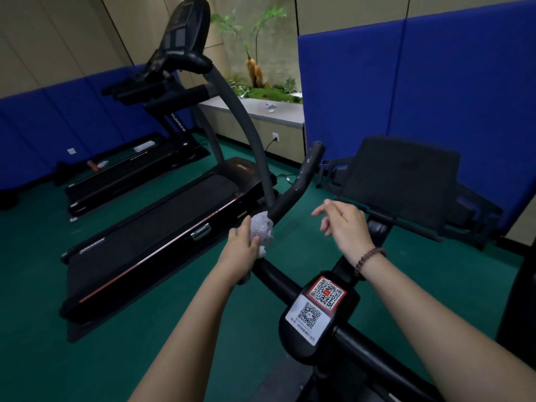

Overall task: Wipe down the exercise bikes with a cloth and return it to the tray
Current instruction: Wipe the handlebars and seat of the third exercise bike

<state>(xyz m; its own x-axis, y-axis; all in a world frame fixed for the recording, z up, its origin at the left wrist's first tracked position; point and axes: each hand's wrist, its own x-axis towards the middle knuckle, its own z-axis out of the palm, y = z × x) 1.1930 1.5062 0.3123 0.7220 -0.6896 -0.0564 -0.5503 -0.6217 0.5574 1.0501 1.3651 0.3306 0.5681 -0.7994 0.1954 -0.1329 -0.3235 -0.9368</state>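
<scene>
Left hand (pixel 242 245) fingers bunch the soft, light cloth (pixel 262 227) around the handlebar (pixel 301 181), 11 o'clock; right hand (pixel 345 224) fingers relaxed, empty.

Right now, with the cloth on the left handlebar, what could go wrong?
1. The left hand holds the cloth bunched low on the handlebar, so the speckled upper end may be missed.
2. The right hand hangs free and holds nothing, so the bike is not steadied if it shifts.
3. A damp cloth might smear the QR stickers; whether it is damp I cannot tell.
</scene>
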